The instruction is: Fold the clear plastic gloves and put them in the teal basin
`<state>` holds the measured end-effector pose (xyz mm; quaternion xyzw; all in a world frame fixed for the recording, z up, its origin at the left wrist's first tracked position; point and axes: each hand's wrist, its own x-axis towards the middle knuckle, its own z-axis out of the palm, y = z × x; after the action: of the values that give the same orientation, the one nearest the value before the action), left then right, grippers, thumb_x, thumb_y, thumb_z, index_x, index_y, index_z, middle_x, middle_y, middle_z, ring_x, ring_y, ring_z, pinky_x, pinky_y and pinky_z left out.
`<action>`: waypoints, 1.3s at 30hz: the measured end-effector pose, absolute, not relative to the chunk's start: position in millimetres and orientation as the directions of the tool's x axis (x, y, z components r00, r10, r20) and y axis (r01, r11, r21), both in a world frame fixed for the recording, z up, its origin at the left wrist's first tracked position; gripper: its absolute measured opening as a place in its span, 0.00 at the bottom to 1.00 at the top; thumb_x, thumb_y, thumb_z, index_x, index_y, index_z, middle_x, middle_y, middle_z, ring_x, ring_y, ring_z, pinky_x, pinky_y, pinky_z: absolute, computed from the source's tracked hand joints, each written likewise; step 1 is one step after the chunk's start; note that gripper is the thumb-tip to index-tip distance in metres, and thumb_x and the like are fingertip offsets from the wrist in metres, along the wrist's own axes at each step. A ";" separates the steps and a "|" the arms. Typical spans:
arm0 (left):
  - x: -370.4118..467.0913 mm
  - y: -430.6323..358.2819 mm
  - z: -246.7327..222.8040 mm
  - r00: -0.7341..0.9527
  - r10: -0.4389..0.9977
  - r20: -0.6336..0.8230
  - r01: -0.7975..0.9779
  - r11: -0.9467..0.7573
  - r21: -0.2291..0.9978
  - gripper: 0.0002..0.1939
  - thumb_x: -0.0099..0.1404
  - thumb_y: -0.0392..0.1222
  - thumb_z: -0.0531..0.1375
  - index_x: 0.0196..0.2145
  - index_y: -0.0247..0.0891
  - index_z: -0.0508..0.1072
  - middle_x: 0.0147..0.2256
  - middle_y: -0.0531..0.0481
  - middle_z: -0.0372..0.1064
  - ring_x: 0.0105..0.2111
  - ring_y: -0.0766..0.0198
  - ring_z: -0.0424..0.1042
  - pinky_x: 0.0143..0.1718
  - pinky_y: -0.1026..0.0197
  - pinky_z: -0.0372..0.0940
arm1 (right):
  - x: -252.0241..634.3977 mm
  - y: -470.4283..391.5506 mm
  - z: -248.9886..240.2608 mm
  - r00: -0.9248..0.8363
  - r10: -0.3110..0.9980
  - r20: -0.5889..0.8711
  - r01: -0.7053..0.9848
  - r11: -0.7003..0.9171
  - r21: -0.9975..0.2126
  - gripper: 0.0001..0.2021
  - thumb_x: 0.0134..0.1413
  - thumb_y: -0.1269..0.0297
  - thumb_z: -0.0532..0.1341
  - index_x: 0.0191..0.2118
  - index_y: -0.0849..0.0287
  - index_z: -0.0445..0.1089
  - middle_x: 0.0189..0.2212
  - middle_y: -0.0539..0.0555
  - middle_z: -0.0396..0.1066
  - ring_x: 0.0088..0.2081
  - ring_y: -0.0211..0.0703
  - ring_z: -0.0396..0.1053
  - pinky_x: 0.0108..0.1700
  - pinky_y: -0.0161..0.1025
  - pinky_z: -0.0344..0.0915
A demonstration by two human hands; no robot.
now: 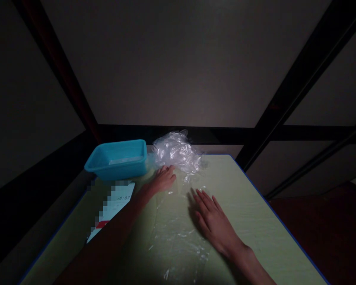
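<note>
Plastic sheet (178, 237) under R hand (213, 221) (flat).

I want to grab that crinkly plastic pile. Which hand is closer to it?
The left hand. Its fingertips lie right at the edge of the plastic pile, beside the blue tub. The right hand lies flat on the clear sheet, nearer the person, so it would likely have farther to reach.

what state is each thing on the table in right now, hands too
left hand: open, fingers at the near edge of the plastic heap
right hand: open, flat, palm down on the clear sheet
clear sheet: spread flat on the table, wrinkled
plastic heap: crumpled, piled at the far edge
blue tub: upright, something pale inside
card: lying flat
</note>
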<state>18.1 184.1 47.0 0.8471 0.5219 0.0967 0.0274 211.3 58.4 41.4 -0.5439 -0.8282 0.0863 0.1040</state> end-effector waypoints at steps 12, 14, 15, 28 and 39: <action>22.5 107.8 29.5 0.513 0.841 0.169 0.837 -0.534 0.118 0.23 0.65 0.37 0.50 0.56 0.26 0.59 0.59 0.36 0.56 0.60 0.54 0.54 0.59 0.53 0.52 | 190.1 85.3 44.8 -0.484 0.872 0.068 0.840 0.485 -0.242 0.25 0.61 0.67 0.48 0.61 0.75 0.53 0.62 0.67 0.50 0.63 0.53 0.48 0.62 0.50 0.49; 24.6 103.5 22.5 0.528 0.834 0.159 0.836 -0.544 0.077 0.25 0.65 0.40 0.52 0.57 0.24 0.58 0.60 0.34 0.53 0.60 0.52 0.52 0.59 0.52 0.51 | 183.8 91.1 41.7 -0.507 0.861 0.045 0.836 0.504 -0.219 0.26 0.61 0.65 0.49 0.61 0.75 0.52 0.62 0.67 0.49 0.63 0.54 0.46 0.62 0.50 0.48; 24.7 102.2 19.4 0.531 0.833 0.154 0.837 -0.544 0.054 0.25 0.66 0.41 0.52 0.57 0.24 0.58 0.60 0.34 0.53 0.61 0.51 0.51 0.59 0.52 0.51 | 182.0 92.8 39.6 -0.513 0.858 0.035 0.836 0.508 -0.208 0.26 0.62 0.64 0.49 0.62 0.75 0.51 0.62 0.67 0.48 0.63 0.54 0.45 0.62 0.50 0.47; 28.3 64.7 -4.8 0.416 0.880 0.231 0.902 -0.431 0.015 0.27 0.66 0.48 0.51 0.60 0.34 0.56 0.63 0.40 0.47 0.62 0.45 0.45 0.58 0.46 0.52 | 200.7 73.5 14.8 -0.595 0.797 0.100 0.777 0.603 -0.182 0.29 0.63 0.51 0.45 0.65 0.59 0.45 0.64 0.59 0.43 0.65 0.54 0.40 0.62 0.57 0.45; 14.3 50.9 11.5 0.534 0.795 0.287 0.808 -0.580 0.105 0.27 0.68 0.42 0.48 0.61 0.27 0.50 0.63 0.36 0.45 0.63 0.54 0.44 0.59 0.52 0.53 | 218.9 68.7 29.2 -0.574 0.795 0.198 0.732 0.606 -0.312 0.26 0.62 0.67 0.47 0.64 0.63 0.47 0.64 0.59 0.46 0.64 0.50 0.44 0.62 0.53 0.49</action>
<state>14.3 50.9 11.5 0.8755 0.4578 0.1535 -0.0202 218.9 68.7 29.2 -0.4329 -0.8816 0.0981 0.1605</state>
